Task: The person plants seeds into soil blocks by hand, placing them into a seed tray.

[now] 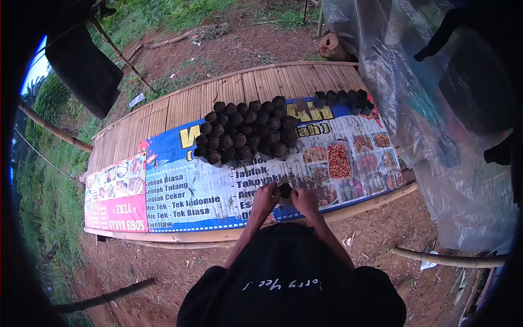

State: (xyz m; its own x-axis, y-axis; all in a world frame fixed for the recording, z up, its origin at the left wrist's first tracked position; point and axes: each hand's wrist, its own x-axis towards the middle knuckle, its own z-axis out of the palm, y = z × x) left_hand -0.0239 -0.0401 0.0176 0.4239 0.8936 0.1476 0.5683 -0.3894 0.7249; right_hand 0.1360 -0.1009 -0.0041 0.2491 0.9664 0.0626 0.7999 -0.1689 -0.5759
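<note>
A small black plastic seedling bag [285,190] is held upright between my two hands near the front edge of the bamboo table. My left hand [265,197] has its fingers closed on the bag's left side. On the opposite side my right hand [305,199] pinches it too. What is inside the bag is too small to make out. Just beyond my hands stands a crowded cluster of black seedling bags [245,128] filled with dark soil. To the right lies a rectangular tray of reddish-brown seeds [339,161].
A printed food banner [180,185] covers much of the bamboo table [218,90]. Several more black bags [344,99] stand at its back right. Clear plastic sheeting [403,109] hangs on the right. Bamboo poles [57,129] rise at the left, and a log [333,47] lies behind.
</note>
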